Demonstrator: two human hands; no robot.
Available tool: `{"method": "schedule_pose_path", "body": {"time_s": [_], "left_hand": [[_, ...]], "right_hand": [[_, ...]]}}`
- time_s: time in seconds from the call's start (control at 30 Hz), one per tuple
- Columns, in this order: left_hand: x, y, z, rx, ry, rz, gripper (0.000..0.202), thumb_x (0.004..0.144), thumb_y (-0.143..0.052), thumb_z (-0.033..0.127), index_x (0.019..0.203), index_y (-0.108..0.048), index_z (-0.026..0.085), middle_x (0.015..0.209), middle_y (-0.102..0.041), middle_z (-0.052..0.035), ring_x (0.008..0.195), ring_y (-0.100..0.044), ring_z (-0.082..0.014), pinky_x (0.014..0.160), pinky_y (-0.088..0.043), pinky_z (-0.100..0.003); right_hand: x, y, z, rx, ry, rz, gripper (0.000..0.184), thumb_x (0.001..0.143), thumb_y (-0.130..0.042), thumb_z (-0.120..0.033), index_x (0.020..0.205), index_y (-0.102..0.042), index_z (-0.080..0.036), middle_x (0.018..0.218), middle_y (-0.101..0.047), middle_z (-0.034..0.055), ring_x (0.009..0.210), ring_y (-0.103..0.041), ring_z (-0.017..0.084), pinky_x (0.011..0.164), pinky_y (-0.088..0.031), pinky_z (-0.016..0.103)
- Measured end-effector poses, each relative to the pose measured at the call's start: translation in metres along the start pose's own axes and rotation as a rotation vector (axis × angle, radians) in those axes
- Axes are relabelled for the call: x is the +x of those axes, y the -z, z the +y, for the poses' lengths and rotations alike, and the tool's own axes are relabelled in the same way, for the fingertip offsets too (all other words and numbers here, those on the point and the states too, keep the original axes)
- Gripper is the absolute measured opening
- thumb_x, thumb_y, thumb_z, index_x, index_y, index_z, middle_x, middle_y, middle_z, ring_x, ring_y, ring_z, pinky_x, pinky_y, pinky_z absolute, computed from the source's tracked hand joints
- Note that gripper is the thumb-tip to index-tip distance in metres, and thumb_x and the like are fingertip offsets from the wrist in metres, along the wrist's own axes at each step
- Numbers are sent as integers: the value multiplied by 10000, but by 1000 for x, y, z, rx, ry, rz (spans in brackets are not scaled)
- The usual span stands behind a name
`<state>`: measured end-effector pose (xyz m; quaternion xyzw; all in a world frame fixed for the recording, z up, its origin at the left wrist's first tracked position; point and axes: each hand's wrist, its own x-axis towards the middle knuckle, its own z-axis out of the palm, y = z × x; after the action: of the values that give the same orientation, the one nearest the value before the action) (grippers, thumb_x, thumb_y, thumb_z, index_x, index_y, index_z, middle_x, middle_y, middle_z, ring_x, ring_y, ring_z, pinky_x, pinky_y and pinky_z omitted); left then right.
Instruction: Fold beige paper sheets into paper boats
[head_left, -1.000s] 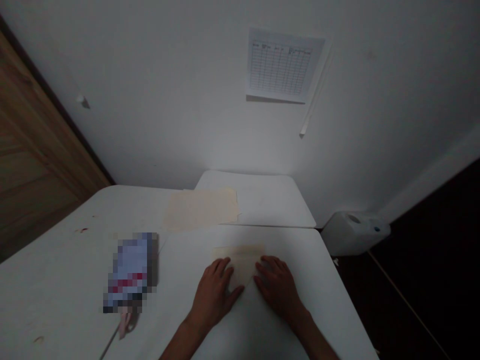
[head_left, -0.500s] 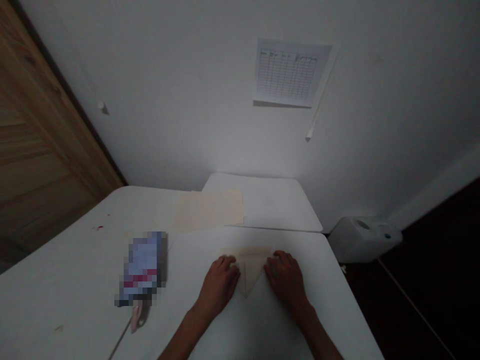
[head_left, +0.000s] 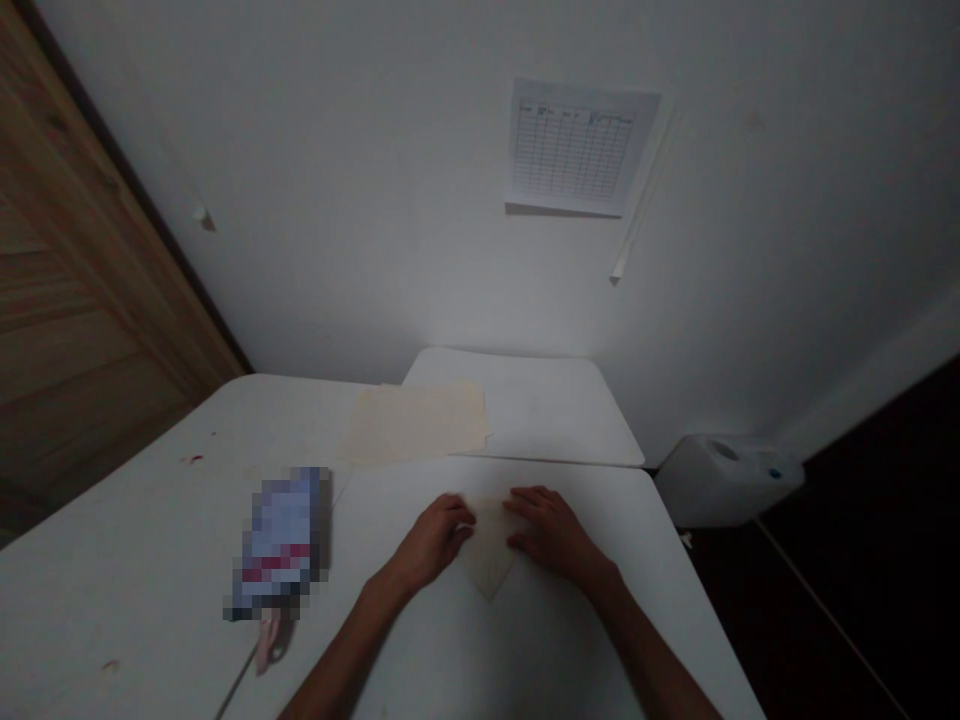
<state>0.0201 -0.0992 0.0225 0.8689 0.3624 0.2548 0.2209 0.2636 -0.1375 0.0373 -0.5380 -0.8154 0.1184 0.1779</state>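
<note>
A thin, pale beige folded sheet (head_left: 489, 560) lies on the white table, narrowing to a point towards me. Whether it is paper or something else, I cannot tell. My left hand (head_left: 439, 535) grips its left edge with curled fingers, the thumb lower down. On the other side, my right hand (head_left: 551, 535) holds the upper right edge between stretched fingers and a lower thumb. Fingers partly cover both side edges. Farther back lies a stack of flat sheets (head_left: 416, 420) of the same beige colour.
A blurred-out blue-and-white packet (head_left: 277, 540) rests on the left of the white table (head_left: 165, 520), a pink strip (head_left: 268, 640) below it. A printed chart (head_left: 570, 145) hangs on the wall. A white plastic jug (head_left: 727, 480) stands on the floor at right.
Both hands have shifted slightly up the folded sheet. My right hand has come inward over its upper right side, and the sheet now looks narrower, its right part folded in.
</note>
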Motion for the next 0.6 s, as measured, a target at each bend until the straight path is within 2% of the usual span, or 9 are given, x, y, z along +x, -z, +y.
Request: {"method": "schedule_pose_path", "body": {"time_s": [0.07, 0.17, 0.23, 0.43, 0.6], "left_hand": [[1, 1, -1, 63, -7, 17, 178, 807, -618, 109, 945, -668, 210, 993, -631, -52, 984, -562, -214, 861, -456, -356], [2, 2, -3, 147, -25, 43, 347, 791, -654, 133, 1119, -626, 242, 1209, -603, -66, 1139, -516, -253, 954, -412, -430], [2, 2, -5, 170, -38, 38, 402, 799, -657, 152, 1183, -593, 252, 1277, -582, -65, 1186, -497, -260, 986, -388, -454], [0, 3, -5, 181, -45, 36, 422, 806, -656, 167, 1211, -564, 240, 1191, -619, -57, 1125, -531, -246, 963, -396, -433], [2, 5, -1, 192, -20, 57, 516, 772, -686, 166, 1261, -529, 226, 1193, -579, -76, 1130, -509, -251, 955, -392, -415]], "right_hand": [[3, 3, -1, 14, 17, -5, 529, 741, -750, -303, 1245, -595, -263, 1291, -589, 47, 1182, -487, 247, 1030, -343, 401], [5, 6, -3, 27, 35, -11, 527, 733, -755, -303, 1235, -603, -258, 1238, -621, 45, 1147, -502, 242, 1022, -340, 388], [5, 8, -5, 29, 36, -8, 521, 734, -753, -298, 1232, -604, -256, 1218, -629, 42, 1135, -503, 238, 1023, -336, 380], [4, 9, -8, 55, 2, -15, 622, 705, -763, -278, 1290, -551, -259, 1189, -619, 50, 1105, -518, 234, 1018, -354, 367], [4, 4, 0, 160, -49, -44, 692, 697, -758, -261, 1339, -500, -263, 1297, -561, 69, 1193, -502, 241, 1038, -358, 364]]}}
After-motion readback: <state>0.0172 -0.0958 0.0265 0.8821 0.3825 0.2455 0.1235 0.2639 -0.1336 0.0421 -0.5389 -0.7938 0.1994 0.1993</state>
